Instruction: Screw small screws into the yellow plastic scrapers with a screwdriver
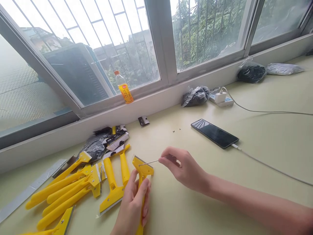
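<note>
My left hand [137,199] is wrapped round the handle of a yellow scraper [144,167], its wide head tilted up. Between the thumb and fingers of my right hand [182,164] is a thin metal hex key [152,162]; my fingers hide its near end. The far tip meets the scraper head near a screw hole. Just left of my left hand lies another yellow scraper [112,197], head toward me, with a clear strip along its blade. A pile of several yellow scrapers [70,187] spreads farther left.
Two tiny screws [176,130] lie beyond my right hand. A phone [215,133] with a charging cable [271,168] is at the right. Black packaging [114,140] and a plastic bag sit behind the scrapers. A drink bottle [124,89] stands on the sill.
</note>
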A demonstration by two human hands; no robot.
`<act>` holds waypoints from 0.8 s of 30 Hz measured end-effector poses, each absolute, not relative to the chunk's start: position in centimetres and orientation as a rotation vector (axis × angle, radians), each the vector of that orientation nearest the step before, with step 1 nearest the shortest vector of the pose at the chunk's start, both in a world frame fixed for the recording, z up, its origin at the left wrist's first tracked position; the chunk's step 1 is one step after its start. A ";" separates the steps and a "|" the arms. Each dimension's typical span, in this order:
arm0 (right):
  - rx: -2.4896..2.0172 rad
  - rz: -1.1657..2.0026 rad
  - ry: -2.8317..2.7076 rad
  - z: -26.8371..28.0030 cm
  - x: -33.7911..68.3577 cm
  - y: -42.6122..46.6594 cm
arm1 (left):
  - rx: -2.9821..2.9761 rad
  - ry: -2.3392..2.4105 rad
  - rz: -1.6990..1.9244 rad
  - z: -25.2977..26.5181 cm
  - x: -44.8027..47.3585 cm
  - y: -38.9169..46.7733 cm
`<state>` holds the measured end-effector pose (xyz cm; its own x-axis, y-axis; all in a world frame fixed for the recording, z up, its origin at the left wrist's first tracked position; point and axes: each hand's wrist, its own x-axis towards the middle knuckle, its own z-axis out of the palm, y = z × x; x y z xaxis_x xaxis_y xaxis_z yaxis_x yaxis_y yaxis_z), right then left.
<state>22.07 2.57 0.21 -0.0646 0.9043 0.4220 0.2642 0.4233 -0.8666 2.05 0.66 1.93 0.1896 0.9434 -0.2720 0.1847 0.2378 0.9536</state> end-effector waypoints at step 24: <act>-0.937 0.636 -1.548 -0.7 22.0 2.6 | 1.227 1.349 0.771 0.8 1.5 0.8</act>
